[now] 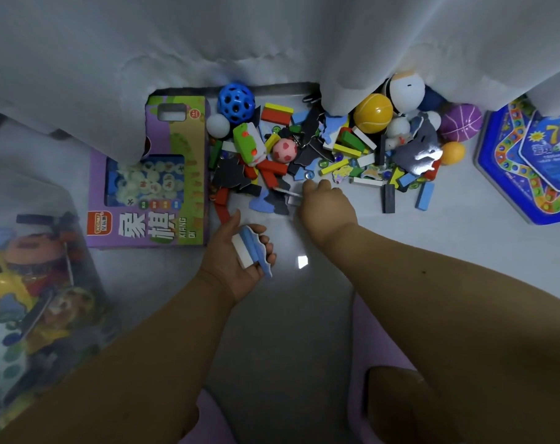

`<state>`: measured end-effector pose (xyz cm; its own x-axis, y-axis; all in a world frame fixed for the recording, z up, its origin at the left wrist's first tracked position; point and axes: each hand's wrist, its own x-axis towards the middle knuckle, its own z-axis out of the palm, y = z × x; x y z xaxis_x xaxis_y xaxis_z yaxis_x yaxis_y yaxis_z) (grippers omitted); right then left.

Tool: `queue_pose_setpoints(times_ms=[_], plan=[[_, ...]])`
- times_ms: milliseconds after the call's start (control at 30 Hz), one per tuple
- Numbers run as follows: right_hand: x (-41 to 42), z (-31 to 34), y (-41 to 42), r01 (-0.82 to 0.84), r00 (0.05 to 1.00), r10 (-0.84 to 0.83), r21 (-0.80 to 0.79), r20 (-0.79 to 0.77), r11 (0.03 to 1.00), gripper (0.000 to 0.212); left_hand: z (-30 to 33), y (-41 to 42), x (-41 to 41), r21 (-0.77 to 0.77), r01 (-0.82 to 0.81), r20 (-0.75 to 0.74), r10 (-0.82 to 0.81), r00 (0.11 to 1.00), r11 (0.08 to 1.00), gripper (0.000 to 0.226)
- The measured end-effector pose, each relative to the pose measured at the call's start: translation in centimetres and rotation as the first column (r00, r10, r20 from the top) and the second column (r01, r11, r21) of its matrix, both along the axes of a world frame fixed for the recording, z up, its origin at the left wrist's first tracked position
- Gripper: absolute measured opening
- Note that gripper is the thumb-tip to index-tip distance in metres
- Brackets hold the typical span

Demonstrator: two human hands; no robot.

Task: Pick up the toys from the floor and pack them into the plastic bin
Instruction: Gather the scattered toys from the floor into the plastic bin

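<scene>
Item: toy clear-up, partly done.

Left hand [240, 257]: palm up, fingers curled round a small stack of flat pieces [251, 251], white and blue, at the centre of view.

Right hand [325, 203]: reaches to 12 o'clock, fingertips at the near edge of the toy pile [320, 149]. Fingers extended; whether they pinch anything cannot be told, as the tips are hidden among the pieces.

Plastic bin [32, 283]: clear-walled, at 8 o'clock, well apart from the pile. Already holds several toys, among them a yellow vehicle [0, 277]; contents blurred.

Left to pack, by judgement the greater part: the pile at 12 to 1 o'clock, of coloured wooden blocks, dark and blue foam shapes, marbles, a blue holed ball [236, 102], a pink ball [285, 150], a yellow ball [373, 113], a purple ball [461, 123], an orange ball [452, 152]. Also a purple chess-game box [150, 200] at 10 o'clock and a blue hexagonal game tin [528, 168] at 2 o'clock.

Surface: pale, glossy floor [288, 315], showing a small bright reflection between the arms.

Room: white curtains [272, 43] hang across the far side, hems draping over the back of the pile. Light is dim.
</scene>
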<state>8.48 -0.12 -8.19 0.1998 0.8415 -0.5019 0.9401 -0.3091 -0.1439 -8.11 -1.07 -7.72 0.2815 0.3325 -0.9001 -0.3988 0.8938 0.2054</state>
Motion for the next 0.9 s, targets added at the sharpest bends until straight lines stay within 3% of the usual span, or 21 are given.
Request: queue_pose_setpoints(times_ms=[133, 267, 400, 467, 533, 600, 667, 700, 767, 800, 900], plan=[[1.4, 0.6, -0.3, 0.02, 1.0, -0.02, -0.037, 0.004, 0.999, 0.047, 0.3, 0.2, 0.1, -0.007, 0.006, -0.03, -0.006, 1.0, 1.0, 0.047], [2.8, 0.2, -0.7, 0.143, 0.985, -0.145, -0.029, -0.09, 0.989, 0.034, 0.9, 0.2, 0.3, -0.022, 0.053, -0.069, -0.055, 0.996, 0.998, 0.039], [2.6, 1.5, -2.0, 0.276, 0.935, -0.24, 0.113, -0.26, 0.954, 0.02, 1.1, 0.0, 0.6, 0.012, 0.067, -0.082, -0.066, 0.994, 0.998, 0.033], [0.5, 2.6, -3.3, 0.164, 0.952, -0.103, 0.195, -0.287, 0.967, 0.022, 1.4, 0.0, 1.0, 0.067, 0.044, -0.032, -0.042, 0.999, 0.997, 0.036], [-2.3, 3.2, -4.7, -0.076, 0.956, 0.16, 0.319, -0.245, 0.945, 0.03, 1.6, 0.0, 1.3, 0.096, -0.006, 0.052, 0.001, 0.999, 0.995, 0.053], [-4.0, 3.5, -5.7, -0.164, 0.918, 0.299, 0.436, -0.261, 0.885, 0.038, 1.5, -0.3, 1.6, 0.115, -0.034, 0.09, 0.023, 0.996, 0.993, 0.025], [-3.8, 3.4, -5.9, -0.001, 0.938, 0.183, 0.522, -0.296, 0.853, 0.032, 1.1, -0.5, 1.5, 0.083, -0.024, -0.033, 0.026, 0.999, 0.996, 0.018], [-3.0, 3.3, -5.8, 0.136, 0.952, 0.026, 0.497, -0.306, 0.857, 0.027, 1.0, -0.5, 1.4, 0.08, -0.027, -0.092, 0.035, 0.995, 0.996, 0.02], [-1.0, 2.4, -5.5, 0.39, 0.915, -0.322, 0.319, -0.244, 0.864, 0.027, 0.9, -0.5, 1.0, 0.093, 0.001, -0.155, 0.014, 0.988, 0.996, 0.024], [0.0, 1.7, -5.4, 0.442, 0.894, -0.412, 0.2, -0.174, 0.875, 0.033, 0.9, -0.5, 0.7, 0.094, 0.023, -0.159, -0.008, 0.987, 0.995, 0.024], [1.3, -0.2, -5.0, 0.428, 0.895, -0.429, -0.035, -0.124, 0.903, 0.041, 1.0, -0.7, 0.2, 0.075, 0.035, -0.101, -0.028, 0.994, 0.997, 0.023]])
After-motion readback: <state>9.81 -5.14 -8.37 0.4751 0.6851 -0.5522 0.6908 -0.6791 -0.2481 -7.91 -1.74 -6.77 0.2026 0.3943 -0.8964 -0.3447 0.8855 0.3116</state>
